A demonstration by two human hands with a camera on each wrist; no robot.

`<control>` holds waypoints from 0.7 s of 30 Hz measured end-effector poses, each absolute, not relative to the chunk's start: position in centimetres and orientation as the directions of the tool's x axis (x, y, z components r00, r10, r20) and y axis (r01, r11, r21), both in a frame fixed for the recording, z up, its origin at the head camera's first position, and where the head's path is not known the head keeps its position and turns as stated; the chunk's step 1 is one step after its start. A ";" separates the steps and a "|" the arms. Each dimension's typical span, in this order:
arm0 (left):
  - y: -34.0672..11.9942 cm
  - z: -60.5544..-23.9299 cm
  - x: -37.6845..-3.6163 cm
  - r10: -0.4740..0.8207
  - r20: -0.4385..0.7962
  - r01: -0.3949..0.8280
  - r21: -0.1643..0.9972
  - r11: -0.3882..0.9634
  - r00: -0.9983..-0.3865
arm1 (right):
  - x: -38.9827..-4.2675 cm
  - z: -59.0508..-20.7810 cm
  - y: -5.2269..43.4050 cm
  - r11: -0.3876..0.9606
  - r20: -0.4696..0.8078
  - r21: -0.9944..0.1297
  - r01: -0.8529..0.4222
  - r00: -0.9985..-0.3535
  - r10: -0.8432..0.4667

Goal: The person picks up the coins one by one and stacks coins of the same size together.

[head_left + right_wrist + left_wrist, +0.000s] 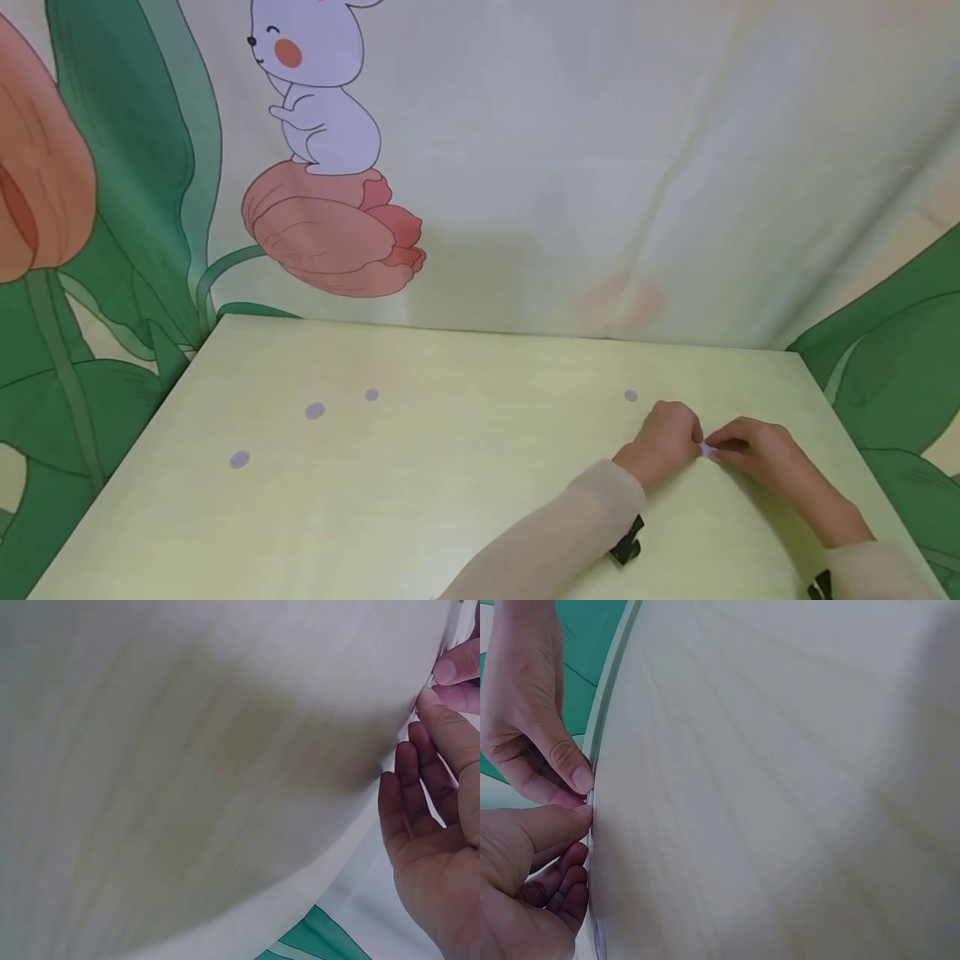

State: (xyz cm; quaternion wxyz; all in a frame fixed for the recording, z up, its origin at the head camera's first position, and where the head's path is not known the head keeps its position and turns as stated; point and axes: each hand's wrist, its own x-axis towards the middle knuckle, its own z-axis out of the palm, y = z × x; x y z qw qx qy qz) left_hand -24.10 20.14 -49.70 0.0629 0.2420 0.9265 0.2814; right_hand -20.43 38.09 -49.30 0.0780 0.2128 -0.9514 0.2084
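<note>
In the head view, a small pale lilac disc [706,450] sits between the fingertips of both hands, low over the right part of the table. My left hand [663,442] pinches its left side, the thumb and forefinger close together. From the other side my right hand [765,454] holds it between thumb and forefinger. The left wrist view has the left hand [517,862] below and the right hand [532,712] above, their fingertips meeting at the tabletop. Fingers mostly hide the disc in both wrist views. A similar lilac disc [630,396] lies just beyond the left hand.
Several more flat lilac discs lie apart on the left of the pale wooden table [450,500], among them one disc [240,459] nearest the front. Behind the table hangs a printed cloth [510,167] with a rabbit and tulips.
</note>
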 end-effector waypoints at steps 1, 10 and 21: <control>20.1 -49.7 -24.1 0.484 0.018 0.413 0.551 0.726 -0.875 | -20.4 -49.2 38.0 0.829 0.218 -0.367 -0.422 -0.905 -0.365; 20.0 -50.2 -24.3 0.472 -0.002 0.389 0.563 0.729 -0.882 | -20.3 -49.3 37.4 0.873 0.075 -0.405 -0.271 -0.962 -0.263; 19.3 -49.8 -24.5 0.517 -0.015 0.411 0.587 0.697 -0.856 | -20.4 -48.6 37.3 0.893 -0.038 -0.411 -0.185 -0.975 -0.220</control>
